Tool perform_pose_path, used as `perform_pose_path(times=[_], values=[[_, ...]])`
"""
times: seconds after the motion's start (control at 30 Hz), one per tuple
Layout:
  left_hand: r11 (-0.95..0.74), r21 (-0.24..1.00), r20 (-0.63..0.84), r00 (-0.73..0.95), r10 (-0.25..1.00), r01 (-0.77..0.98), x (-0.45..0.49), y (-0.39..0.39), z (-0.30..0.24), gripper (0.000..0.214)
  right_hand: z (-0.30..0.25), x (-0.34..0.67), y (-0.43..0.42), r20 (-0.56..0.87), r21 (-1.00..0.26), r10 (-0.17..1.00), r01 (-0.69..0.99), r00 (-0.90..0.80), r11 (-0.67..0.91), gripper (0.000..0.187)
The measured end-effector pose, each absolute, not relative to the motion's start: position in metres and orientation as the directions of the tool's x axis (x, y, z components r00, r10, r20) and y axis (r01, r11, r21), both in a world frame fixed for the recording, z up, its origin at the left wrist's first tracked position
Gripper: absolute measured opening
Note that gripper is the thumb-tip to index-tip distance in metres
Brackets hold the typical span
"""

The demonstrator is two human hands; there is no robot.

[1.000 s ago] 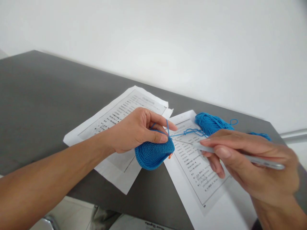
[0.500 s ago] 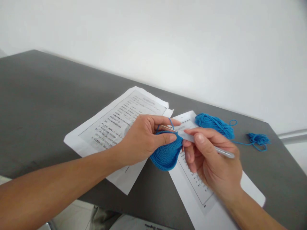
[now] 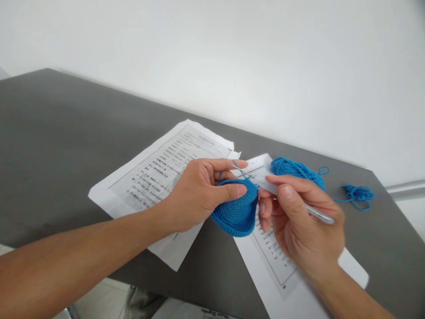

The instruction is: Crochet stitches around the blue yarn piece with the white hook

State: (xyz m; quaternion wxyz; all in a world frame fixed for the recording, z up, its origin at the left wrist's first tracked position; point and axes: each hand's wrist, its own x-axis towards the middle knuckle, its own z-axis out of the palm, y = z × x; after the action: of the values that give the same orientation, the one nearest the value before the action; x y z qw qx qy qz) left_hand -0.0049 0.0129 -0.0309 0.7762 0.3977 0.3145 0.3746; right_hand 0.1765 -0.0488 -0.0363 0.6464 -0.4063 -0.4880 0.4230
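Over the grey table [image 3: 66,133], head view, the only view.

Change: a second ago the right hand [image 3: 305,226] was drawn well out to the right, with the crochet hook [image 3: 318,215] clear of the work and the strand stretched across the paper. It has since come back in. The hook's thin shaft now lies at the upper rim of the blue crochet piece [image 3: 237,212], just beside the left index finger. I read this as the hook being back at the rim stitches. I cannot tell whether the tip is through a stitch.

Grip, left hand [image 3: 199,192]: thumb and fingers closed on the crochet piece at its left edge. They hold it up off the table, over the gap between the two printed sheets. A blue strand [image 3: 236,167] runs over the index finger.

Grip, right hand: closed around the hook's pale handle, with thumb and forefinger pinched on its front part and the rear end sticking out to the right.

Surroundings: left printed sheet [image 3: 149,177], right printed sheet [image 3: 275,261], blue yarn skein [image 3: 295,170] behind the right hand, small yarn bundle [image 3: 357,193] apart to the right.
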Motion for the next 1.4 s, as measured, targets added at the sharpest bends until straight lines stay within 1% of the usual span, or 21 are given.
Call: perform_pose_path(times=[0.23, 0.33, 0.43, 0.63, 0.83, 1.1, 1.27, 1.4], values=[[0.44, 0.826, -0.214, 0.525, 0.823, -0.352, -0.005, 0.014, -0.026, 0.081, -0.038, 0.193, -0.046, 0.298, -0.951, 0.952, -0.069, 0.065, 0.303, 0.012], [0.454, 0.828, -0.228, 0.542, 0.809, -0.328, -0.006, 0.013, -0.025, 0.085, -0.036, 0.202, -0.046, 0.313, -0.95, 0.95, -0.015, 0.005, 0.313, 0.013], [0.447, 0.846, -0.238, 0.543, 0.805, -0.291, -0.007, 0.011, -0.025, 0.084, -0.031, 0.21, -0.046, 0.322, -0.946, 0.946, 0.024, -0.045, 0.323, 0.013], [0.433, 0.86, -0.246, 0.526, 0.814, -0.268, -0.007, 0.011, -0.026, 0.082, -0.022, 0.219, -0.046, 0.39, -0.905, 0.912, 0.134, -0.124, 0.405, 0.017], [0.45, 0.842, -0.251, 0.523, 0.815, -0.298, -0.005, 0.013, -0.024, 0.083, -0.018, 0.226, -0.048, 0.425, -0.877, 0.896, 0.187, -0.131, 0.444, 0.02], [0.441, 0.845, -0.254, 0.498, 0.829, -0.302, -0.006, 0.012, -0.024, 0.077, -0.012, 0.224, -0.048, 0.448, -0.857, 0.885, 0.221, -0.127, 0.465, 0.019], [0.378, 0.891, -0.216, 0.496, 0.841, -0.252, -0.007, 0.014, -0.024, 0.082, -0.011, 0.219, -0.049, 0.481, -0.814, 0.866, 0.297, -0.136, 0.499, 0.027], [0.256, 0.953, -0.16, 0.448, 0.88, -0.161, -0.007, 0.013, -0.021, 0.076, -0.011, 0.219, -0.049, 0.509, -0.772, 0.846, 0.349, -0.162, 0.531, 0.032]])
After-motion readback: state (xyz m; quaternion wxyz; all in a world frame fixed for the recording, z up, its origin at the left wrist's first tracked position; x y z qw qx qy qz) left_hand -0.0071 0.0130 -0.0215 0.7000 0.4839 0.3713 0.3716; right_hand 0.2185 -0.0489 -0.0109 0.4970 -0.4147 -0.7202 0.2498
